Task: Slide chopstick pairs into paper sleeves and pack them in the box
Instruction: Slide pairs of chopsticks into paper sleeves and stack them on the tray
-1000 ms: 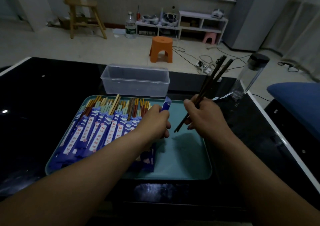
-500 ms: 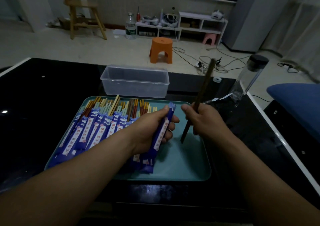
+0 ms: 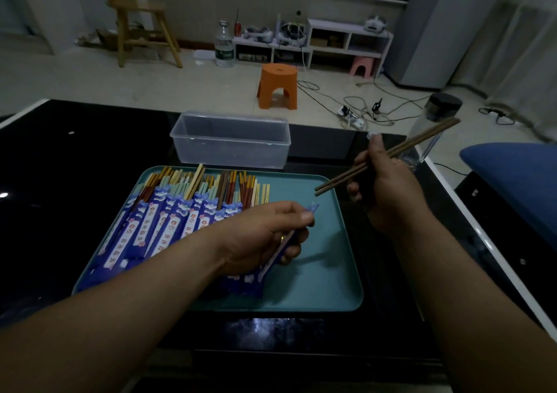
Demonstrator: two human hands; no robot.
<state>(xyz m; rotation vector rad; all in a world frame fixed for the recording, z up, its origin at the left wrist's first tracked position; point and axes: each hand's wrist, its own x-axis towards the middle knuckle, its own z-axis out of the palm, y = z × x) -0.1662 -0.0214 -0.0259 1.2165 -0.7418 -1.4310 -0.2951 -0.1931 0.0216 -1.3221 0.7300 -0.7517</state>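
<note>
insertion step, before entry. a dark chopstick pair (image 3: 391, 153) is gripped in the curled fingers of the right hand (image 3: 388, 193) at centre right of the frame, its near tips directed leftward and downward over the teal tray (image 3: 316, 272). a blue paper sleeve (image 3: 313, 208) is pinched between the thumb and curled fingers of the left hand (image 3: 265, 233) at centre, its upper end raised toward those tips but apart from them. the step in hand is judged to be the aligning of pair and sleeve; the next move is judged to call for both tips to be kept together and brought squarely to the narrow mouth, lest the paper be creased. sleeved pairs (image 3: 168, 224) are ranked at the left of the tray, and the clear box (image 3: 230, 142) is set just beyond it, upper centre. compared with half a second earlier, the pair has been swung from near upright to a shallow slant, and the sleeve has been lowered and turned edge-on.
</note>
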